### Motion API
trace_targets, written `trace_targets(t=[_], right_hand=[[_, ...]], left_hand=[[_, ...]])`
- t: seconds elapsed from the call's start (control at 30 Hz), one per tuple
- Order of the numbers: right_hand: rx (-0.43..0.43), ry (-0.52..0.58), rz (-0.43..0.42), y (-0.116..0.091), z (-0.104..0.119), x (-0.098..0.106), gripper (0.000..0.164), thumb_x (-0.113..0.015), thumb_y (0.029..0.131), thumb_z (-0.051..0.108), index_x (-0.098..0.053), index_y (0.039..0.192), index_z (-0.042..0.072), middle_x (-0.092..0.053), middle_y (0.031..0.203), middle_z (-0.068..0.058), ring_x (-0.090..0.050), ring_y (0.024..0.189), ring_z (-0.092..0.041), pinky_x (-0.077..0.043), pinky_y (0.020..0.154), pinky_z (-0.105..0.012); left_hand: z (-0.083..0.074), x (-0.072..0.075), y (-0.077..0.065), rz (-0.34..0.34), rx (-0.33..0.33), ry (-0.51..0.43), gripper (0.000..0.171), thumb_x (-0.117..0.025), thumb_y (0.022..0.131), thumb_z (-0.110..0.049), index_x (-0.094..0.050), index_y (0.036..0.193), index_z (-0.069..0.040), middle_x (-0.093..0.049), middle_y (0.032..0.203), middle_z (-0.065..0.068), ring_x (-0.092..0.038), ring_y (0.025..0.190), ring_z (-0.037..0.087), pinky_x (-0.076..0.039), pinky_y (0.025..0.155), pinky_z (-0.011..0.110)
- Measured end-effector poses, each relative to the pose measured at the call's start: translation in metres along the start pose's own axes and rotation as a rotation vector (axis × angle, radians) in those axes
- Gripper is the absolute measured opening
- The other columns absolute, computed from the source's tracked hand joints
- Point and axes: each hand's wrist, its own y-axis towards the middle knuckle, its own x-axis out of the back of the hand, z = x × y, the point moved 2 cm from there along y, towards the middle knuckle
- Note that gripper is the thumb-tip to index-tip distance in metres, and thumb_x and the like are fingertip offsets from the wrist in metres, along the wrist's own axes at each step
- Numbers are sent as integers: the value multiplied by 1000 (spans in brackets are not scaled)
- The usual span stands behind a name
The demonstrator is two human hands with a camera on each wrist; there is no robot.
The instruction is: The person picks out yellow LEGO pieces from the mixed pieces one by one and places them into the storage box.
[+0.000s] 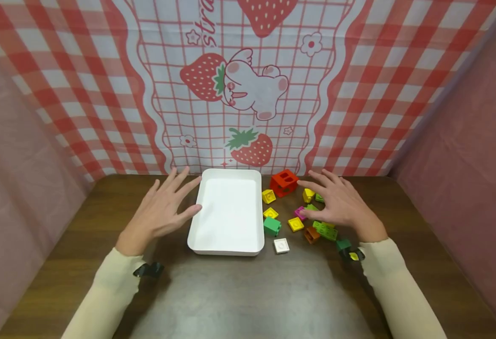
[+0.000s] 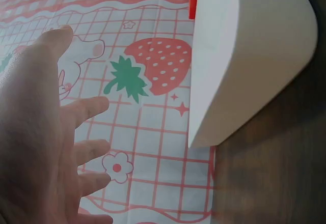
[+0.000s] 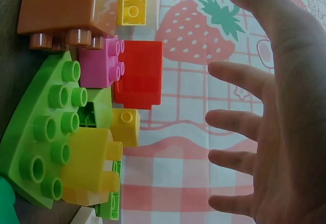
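A white rectangular tray [image 1: 231, 212] stands on the wooden table, with nothing in it. Beside its left rim my left hand [image 1: 163, 207] hovers, fingers spread; the left wrist view shows that hand [image 2: 41, 117] apart from the tray wall [image 2: 275, 56]. Over the toy bricks right of the tray is my right hand [image 1: 337, 200], its fingers spread and holding nothing. Below it lie a light green brick [image 3: 43, 127], a brown brick [image 3: 66, 7], a pink brick [image 3: 97, 66] and a yellow brick [image 3: 86, 163]. The hand hides part of the pile in the head view.
A red block with holes [image 1: 284, 183] stands at the back. Near the tray's right side lie a green brick [image 1: 272, 226], a white brick [image 1: 281, 246] and several yellow bricks. A strawberry-print cloth [image 1: 252, 94] hangs behind the table [image 1: 231, 296]; pink cloth flanks both sides.
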Motion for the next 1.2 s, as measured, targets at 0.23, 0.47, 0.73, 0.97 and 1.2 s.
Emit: trace_targets(t=[0.23,0.47,0.73,0.97,1.2], right_hand=[[-5,3,5,1,0,-1,89,-71,95,71,-49,172,30,-33,186,-17,-25,171,-54,-28,131,-84],[-9,8,4,0,0,0,90,-71,94,71,-49,172,30,-34,186,-17,-25,171,-54,-28,131,-84],[-4,4,2,0,1,1,90,-71,95,71,-49,171,30,-35,186,-17,-25,171,-54,-29,131,-83],[3,-4,-2,0,1,-1,88,-70,95,70,-49,171,30,-35,185,-17,-26,170,-53,-30,131,-83],[2,-1,-3,0,1,0,88,-71,95,70,-49,171,31,-35,186,-16,-26,171,-54,-27,132,-84]], left_hand=[[-9,8,5,-33,-13,-19,81,-55,108,-65,-37,178,-27,-27,189,15,-23,175,52,-24,135,81],[-16,21,16,-85,19,-11,79,-56,107,-62,-40,176,-27,-26,190,14,-23,175,50,-26,135,81],[-15,22,23,-146,100,-69,78,-53,109,-61,-36,178,-28,-30,187,17,-31,172,49,-36,130,80],[-5,23,26,-229,192,-296,73,-44,115,-60,-35,179,-27,-37,185,17,-41,167,49,-42,121,83],[3,23,29,-227,182,-552,65,-35,120,-52,-36,178,-22,-42,182,17,-49,161,49,-38,129,76]])
